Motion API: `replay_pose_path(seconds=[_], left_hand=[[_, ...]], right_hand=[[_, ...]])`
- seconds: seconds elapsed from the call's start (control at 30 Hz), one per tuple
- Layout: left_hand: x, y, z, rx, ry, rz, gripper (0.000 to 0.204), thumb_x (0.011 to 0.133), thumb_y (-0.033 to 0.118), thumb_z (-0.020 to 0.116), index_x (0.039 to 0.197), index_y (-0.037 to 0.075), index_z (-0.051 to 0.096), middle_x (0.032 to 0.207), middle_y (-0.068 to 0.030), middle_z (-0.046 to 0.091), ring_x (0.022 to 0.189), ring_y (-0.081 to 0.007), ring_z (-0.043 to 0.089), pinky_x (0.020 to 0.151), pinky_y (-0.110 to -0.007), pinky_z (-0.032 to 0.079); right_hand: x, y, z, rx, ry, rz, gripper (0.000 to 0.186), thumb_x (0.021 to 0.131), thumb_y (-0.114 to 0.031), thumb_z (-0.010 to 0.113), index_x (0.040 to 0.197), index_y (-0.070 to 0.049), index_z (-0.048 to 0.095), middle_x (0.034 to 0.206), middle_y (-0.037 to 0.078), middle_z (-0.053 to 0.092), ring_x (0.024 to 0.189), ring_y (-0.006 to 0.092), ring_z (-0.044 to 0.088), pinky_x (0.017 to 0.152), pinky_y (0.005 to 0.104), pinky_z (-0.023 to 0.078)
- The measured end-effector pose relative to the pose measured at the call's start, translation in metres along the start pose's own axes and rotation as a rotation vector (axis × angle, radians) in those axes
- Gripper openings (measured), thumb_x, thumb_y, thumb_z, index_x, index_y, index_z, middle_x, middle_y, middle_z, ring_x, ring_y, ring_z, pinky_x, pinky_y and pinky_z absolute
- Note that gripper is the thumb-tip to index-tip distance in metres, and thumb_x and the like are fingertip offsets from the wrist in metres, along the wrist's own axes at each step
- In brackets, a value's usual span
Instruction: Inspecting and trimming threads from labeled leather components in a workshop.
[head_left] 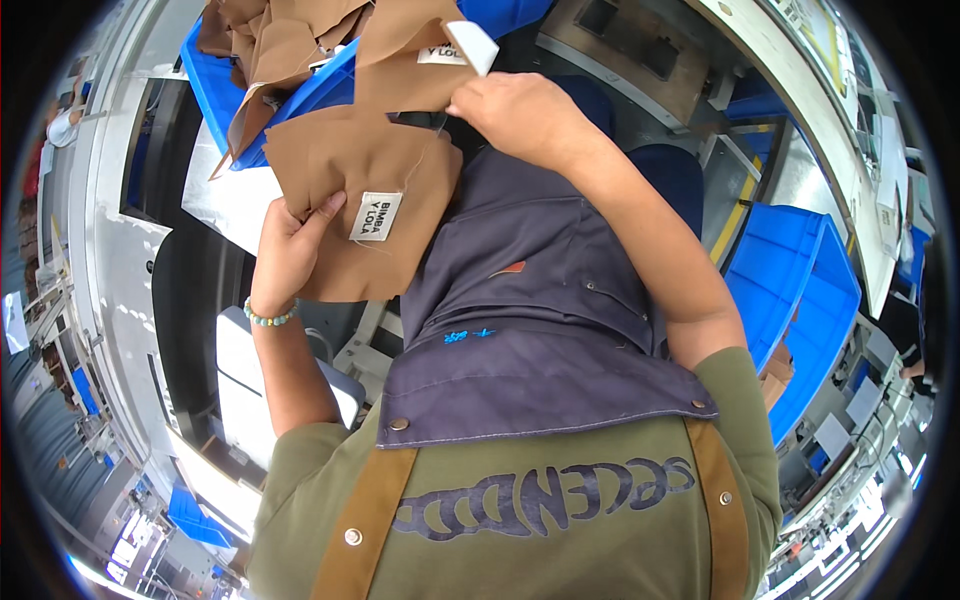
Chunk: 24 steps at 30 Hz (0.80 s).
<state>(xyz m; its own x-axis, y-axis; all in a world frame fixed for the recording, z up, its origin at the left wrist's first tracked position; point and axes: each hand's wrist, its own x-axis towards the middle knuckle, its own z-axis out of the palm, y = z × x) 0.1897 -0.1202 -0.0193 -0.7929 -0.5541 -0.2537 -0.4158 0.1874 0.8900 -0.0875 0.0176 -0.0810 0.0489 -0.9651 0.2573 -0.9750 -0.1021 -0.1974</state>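
My left hand (290, 240), with a beaded bracelet at the wrist, is closed on a stack of brown fabric pieces (340, 270). Its thumb presses on top; the other fingers are hidden underneath. A white printed label (377, 217) sits on the uppermost piece, and loose pale threads trail around it. Farther off, my right hand (520, 115) pinches the edge of another brown fabric piece (395, 65). That piece also bears a white label (440, 52), partly hidden by a white folded flap (472, 47) near my right fingers.
Beyond the held pieces, a blue bin (215, 100) is heaped with brown fabric pieces (280, 40). More blue bins (775, 260) stand at the right, beside a long pale machine edge (790, 100). A dark apron (540, 370) covers my lap.
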Motion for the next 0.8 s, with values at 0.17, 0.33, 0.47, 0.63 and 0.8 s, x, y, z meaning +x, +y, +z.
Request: replay_pose_path(seconds=[0.17,0.33,0.47,0.63,0.8], left_hand=[[0.003,-0.015,0.012,-0.355,0.226,-0.184,0.023,0.098,0.014,0.062,0.112,-0.005,0.066,0.103,-0.0063,0.071,0.09,-0.0113,0.065,0.08,-0.028,0.052],[0.022,-0.029,0.077,-0.952,0.467,-0.288,0.031,0.099,0.015,0.06,0.126,0.0,0.058,0.122,-0.0109,0.065,0.109,-0.0209,0.063,0.094,-0.036,0.053],[0.021,-0.046,0.102,-1.233,0.438,-0.265,0.039,0.107,0.028,0.042,0.127,-0.002,0.056,0.122,-0.0103,0.064,0.112,-0.0233,0.062,0.097,-0.038,0.051],[0.013,-0.008,0.121,-1.313,0.39,-0.019,0.041,0.106,0.03,0.046,0.134,0.0,0.049,0.129,-0.0107,0.06,0.116,-0.0229,0.06,0.099,-0.036,0.048],[0.023,-0.015,0.109,-0.893,0.41,-0.171,0.041,0.098,0.022,0.065,0.132,0.001,0.052,0.123,-0.0085,0.063,0.11,-0.0182,0.062,0.093,-0.032,0.051]], right_hand=[[0.002,-0.009,-0.026,0.433,0.493,0.234,0.024,0.099,-0.02,0.053,0.092,-0.002,0.066,0.086,0.014,0.07,0.08,0.0327,0.069,0.07,0.0407,0.055],[-0.017,-0.08,-0.029,0.992,0.411,0.308,0.02,0.098,-0.015,0.056,0.092,0.001,0.066,0.087,0.018,0.069,0.081,0.038,0.067,0.073,0.0392,0.054],[-0.035,-0.119,0.001,1.076,0.291,0.285,0.021,0.098,-0.017,0.057,0.089,0.001,0.063,0.084,0.021,0.066,0.079,0.0394,0.064,0.068,0.0448,0.049],[-0.038,-0.114,0.009,0.995,0.12,0.298,0.017,0.099,-0.013,0.056,0.1,0.002,0.064,0.087,0.017,0.066,0.079,0.0321,0.066,0.07,0.0383,0.051],[-0.037,-0.112,0.011,1.205,0.023,0.198,0.023,0.099,-0.021,0.057,0.096,0.001,0.063,0.078,0.015,0.065,0.066,0.0263,0.064,0.063,0.0373,0.05]])
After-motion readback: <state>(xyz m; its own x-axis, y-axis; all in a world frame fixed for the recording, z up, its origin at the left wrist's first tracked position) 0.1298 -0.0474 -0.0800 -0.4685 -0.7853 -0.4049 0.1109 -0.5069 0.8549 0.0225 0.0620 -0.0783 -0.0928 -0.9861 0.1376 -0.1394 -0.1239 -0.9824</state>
